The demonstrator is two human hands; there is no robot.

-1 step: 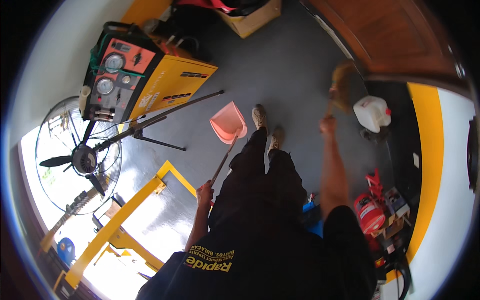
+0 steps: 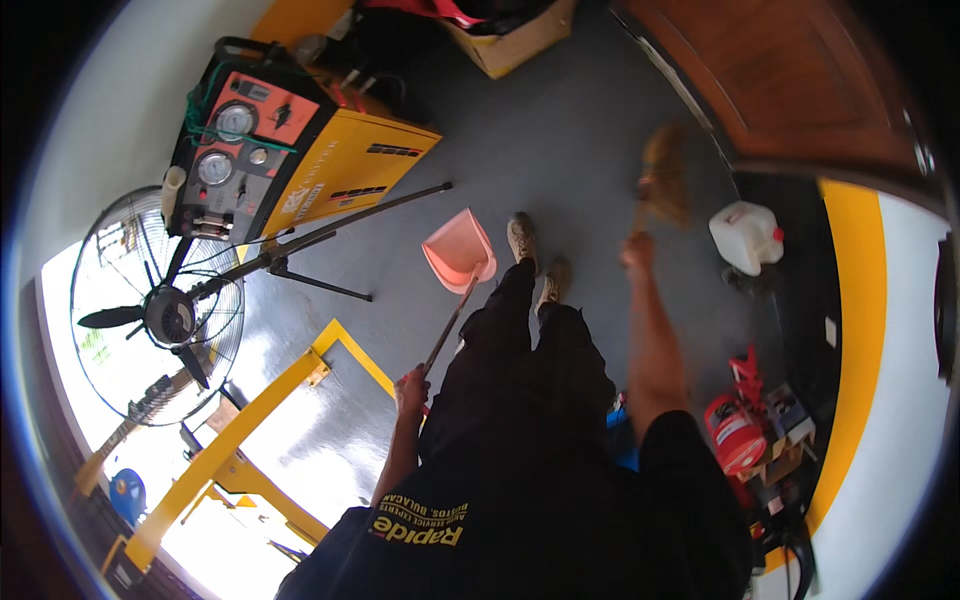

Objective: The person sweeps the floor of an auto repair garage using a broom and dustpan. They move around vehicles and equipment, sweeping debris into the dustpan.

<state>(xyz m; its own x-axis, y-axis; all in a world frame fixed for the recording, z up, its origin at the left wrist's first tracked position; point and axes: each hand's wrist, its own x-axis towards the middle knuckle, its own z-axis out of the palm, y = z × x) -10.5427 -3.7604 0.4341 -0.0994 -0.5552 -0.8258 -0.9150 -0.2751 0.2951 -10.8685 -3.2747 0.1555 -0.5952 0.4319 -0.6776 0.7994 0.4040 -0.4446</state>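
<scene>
My left hand [image 2: 410,388] is closed round the long handle of a pink dustpan [image 2: 456,248]. The pan rests on the dark grey floor, left of my shoes, its wide mouth facing away from me. Out to the right, my right hand [image 2: 637,250] grips the short handle of a straw broom [image 2: 666,178]. The broom's bristles fan out beyond that hand, blurred by motion, near the brown wooden door. I cannot tell whether the bristles touch the floor.
A yellow machine with gauges [image 2: 345,165] and a stand fan [image 2: 170,315] stand at the left, the fan's legs reaching toward the dustpan. A yellow frame [image 2: 240,420] is nearer. Rightward are a white jug [image 2: 746,237], red container [image 2: 735,435] and wooden door [image 2: 790,80]; a cardboard box [image 2: 515,40] lies ahead.
My right hand and the broom have shifted slightly to the left, away from the white jug. My left hand and the dustpan look almost unmoved.
</scene>
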